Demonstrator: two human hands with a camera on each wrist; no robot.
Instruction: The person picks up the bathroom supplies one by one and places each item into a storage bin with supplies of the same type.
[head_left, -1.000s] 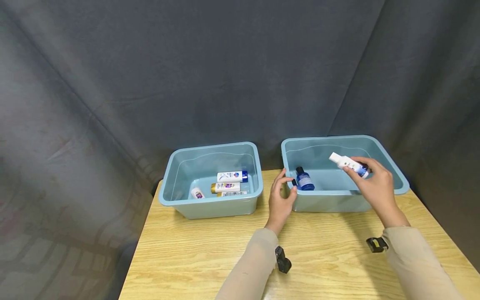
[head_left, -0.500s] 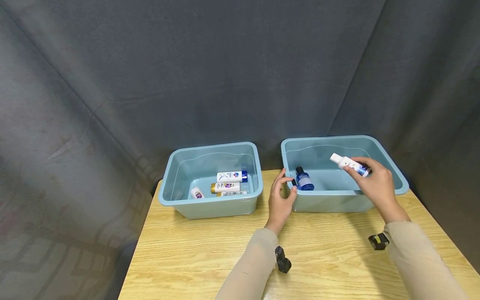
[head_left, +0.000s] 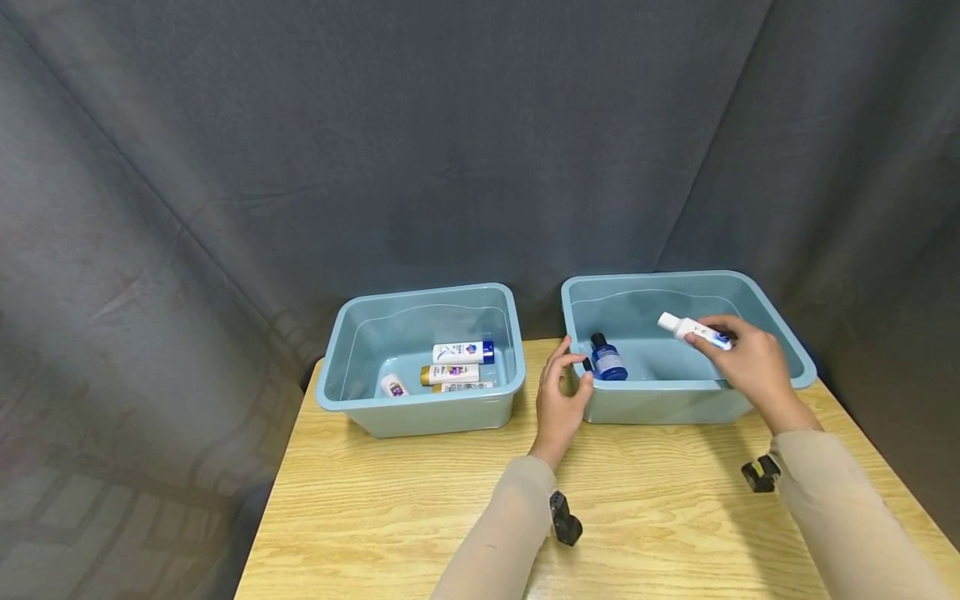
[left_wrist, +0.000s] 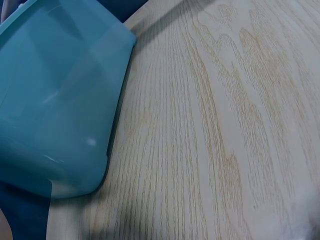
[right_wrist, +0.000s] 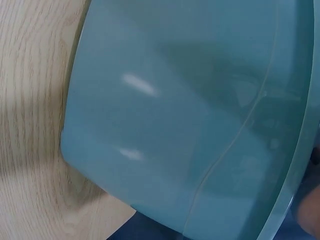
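In the head view my right hand (head_left: 757, 362) grips a white bottle (head_left: 697, 329) with a white cap and some blue on its label, tilted above the right bin (head_left: 675, 386). My left hand (head_left: 558, 404) is at that bin's front left corner, thumb and forefinger bent toward each other. Between their tips shows a black cap (head_left: 588, 365) with some dark blue beside it. Whether the fingers pinch the cap, hold the rim or only rest there is unclear. A dark blue bottle (head_left: 609, 363) with a black cap lies inside, just right of it.
The left bin (head_left: 420, 403) holds several small bottles, among them a white one with a blue cap (head_left: 463, 352) and a white one with a gold cap (head_left: 450, 374). Both bins stand on a wooden table (head_left: 420, 500) before a grey curtain (head_left: 450, 150).
My right hand has turned the white bottle slightly, so that its label faces differently and it lies a little flatter. The left hand stays in place.
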